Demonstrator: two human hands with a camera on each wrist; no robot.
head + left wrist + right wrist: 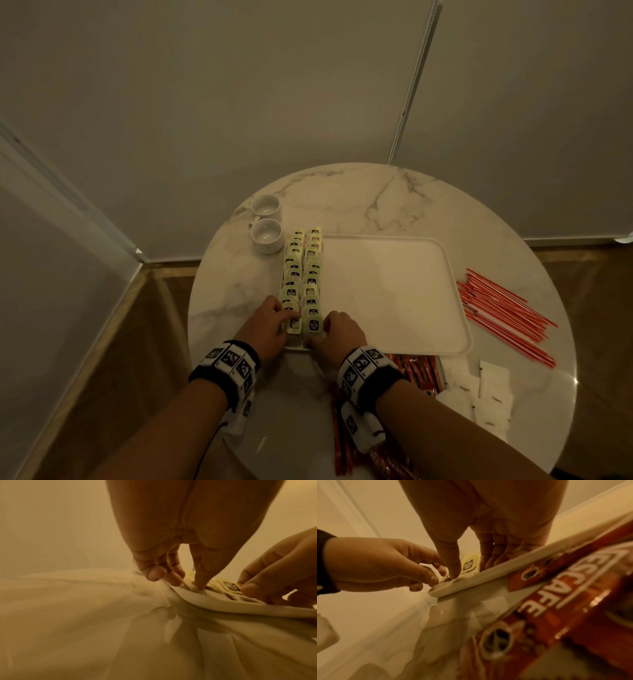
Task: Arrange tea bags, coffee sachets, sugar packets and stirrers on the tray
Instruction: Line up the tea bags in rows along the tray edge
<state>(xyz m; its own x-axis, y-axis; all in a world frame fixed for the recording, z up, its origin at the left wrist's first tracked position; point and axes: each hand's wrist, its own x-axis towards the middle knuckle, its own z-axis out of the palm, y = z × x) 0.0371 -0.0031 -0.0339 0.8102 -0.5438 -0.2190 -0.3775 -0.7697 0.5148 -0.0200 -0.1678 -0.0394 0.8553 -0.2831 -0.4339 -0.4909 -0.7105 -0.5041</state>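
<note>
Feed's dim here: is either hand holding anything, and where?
Left hand pinches the nearest tea bag at its left edge; right hand touches the next tea bag's right edge.

Two white cups (265, 224) touching on a round marble table (359, 198), near its far-left edge.

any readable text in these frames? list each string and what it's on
"SCAFE": large white letters on a red coffee sachet in the right wrist view; the start of the word is cut off.
Tea bags: dark labels with pale lettering, too small and blurred to read in every view, including the closest one.
Wristbands: black-and-white square marker patterns, no readable words.
Sugar packets: small marks, unreadable.
Stirrers: no text seen.
</note>
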